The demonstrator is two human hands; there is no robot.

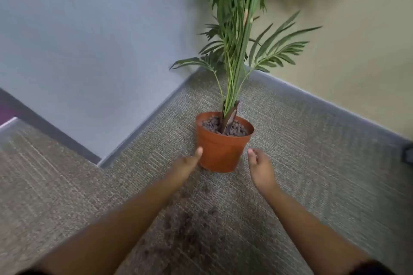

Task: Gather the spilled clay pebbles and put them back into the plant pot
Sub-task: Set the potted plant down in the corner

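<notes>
My left hand: one, empty, thumb at the pot's left wall.
Spilled clay pebbles: blurred, uncountable, on the carpet between my forearms.
Plant pot: one, upright, pebbles inside, no readable writing.
My right hand: one, empty, fingers loosely spread, just beside the pot.

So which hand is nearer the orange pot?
Left. The left hand has its thumb against the orange pot's lower left side; the right hand hovers open, slightly off its right side.
</notes>
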